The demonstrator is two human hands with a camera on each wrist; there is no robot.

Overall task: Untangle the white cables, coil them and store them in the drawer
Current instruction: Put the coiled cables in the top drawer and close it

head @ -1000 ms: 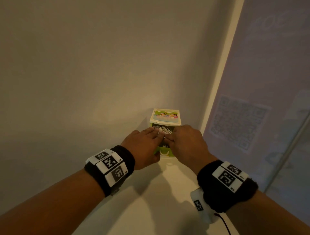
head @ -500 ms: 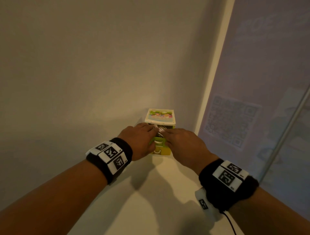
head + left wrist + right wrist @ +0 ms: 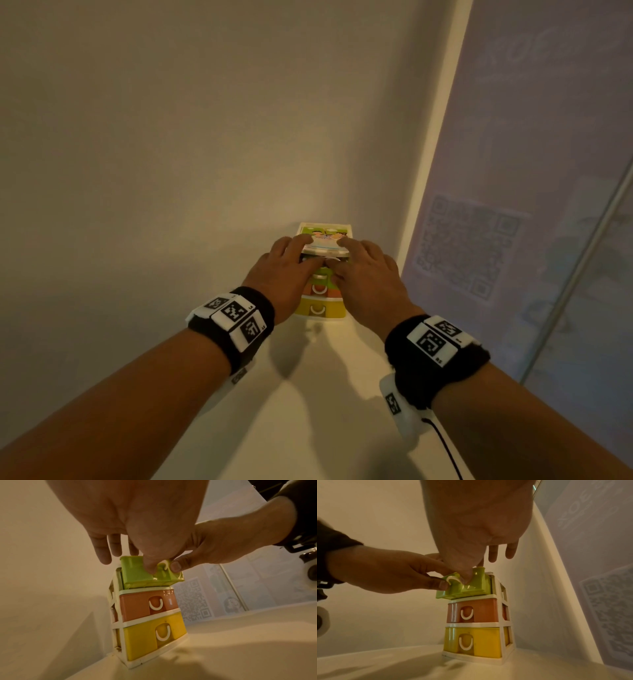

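Both hands are at the top of a small three-drawer plastic organizer that stands on the pale table in the corner, just right of centre in the head view. The green top drawer sticks partway out of the white frame, while the orange drawer and yellow drawer below it sit flush.

The left hand has its thumb pressed on the green drawer's front beside the white loop handle, its fingers straight and reaching over the unit's top. The right hand mirrors it: thumb on the drawer front, fingers extended over the picture-printed lid. Neither grip clenches anything; both are flat, pushing.

The white cables cannot be seen in any view. I judge they lie inside the green drawer, under the hands, hidden by the thumbs and the translucent wall.

The drawer looks like thin, light, glossy plastic, so it should slide easily but may cock sideways in its frame. The whole tower looks light enough to tip or skate backward. Even pressure on the front face, either side of the handle, seems the sensible place to bear on it, with the fingers on top steadying the frame.
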